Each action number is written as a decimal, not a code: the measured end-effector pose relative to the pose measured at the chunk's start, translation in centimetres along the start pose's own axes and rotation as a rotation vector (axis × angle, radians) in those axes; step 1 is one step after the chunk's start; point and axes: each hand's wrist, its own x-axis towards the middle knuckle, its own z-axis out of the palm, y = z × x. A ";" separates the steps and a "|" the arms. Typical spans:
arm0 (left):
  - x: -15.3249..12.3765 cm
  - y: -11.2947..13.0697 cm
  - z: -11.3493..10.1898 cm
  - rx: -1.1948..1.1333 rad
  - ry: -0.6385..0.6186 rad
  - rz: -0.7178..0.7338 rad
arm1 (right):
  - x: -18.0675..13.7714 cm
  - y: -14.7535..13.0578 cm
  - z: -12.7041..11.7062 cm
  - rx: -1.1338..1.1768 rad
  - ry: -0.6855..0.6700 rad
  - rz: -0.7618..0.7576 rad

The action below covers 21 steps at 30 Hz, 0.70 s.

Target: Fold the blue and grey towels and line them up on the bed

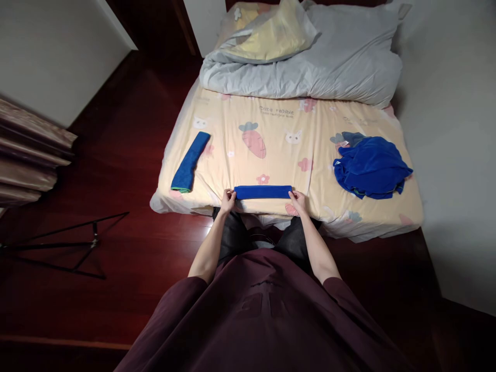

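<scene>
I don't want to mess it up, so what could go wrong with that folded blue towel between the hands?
The folded blue towel lies near the front edge of the bed, so a careless nudge might drop it onto the floor. Also, the left hand and right hand hold only its ends, so the middle might sag or unfold if lifted.

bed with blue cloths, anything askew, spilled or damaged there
No spill or damage shows. The blue pile at right is crumpled, unlike the neat blue strip by the near edge; grey bedding is bunched at the far end.
</scene>
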 end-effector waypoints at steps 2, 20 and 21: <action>0.1 0.1 0.2 0.019 0.015 -0.003 | 0.0 -0.1 0.2 0.012 0.016 0.011; -5.8 5.1 2.2 0.580 -0.219 0.581 | -2.8 -6.5 1.5 -0.588 -0.162 -0.370; -5.9 5.1 2.5 0.577 -0.241 0.575 | -3.0 -6.6 1.8 -0.602 -0.235 -0.404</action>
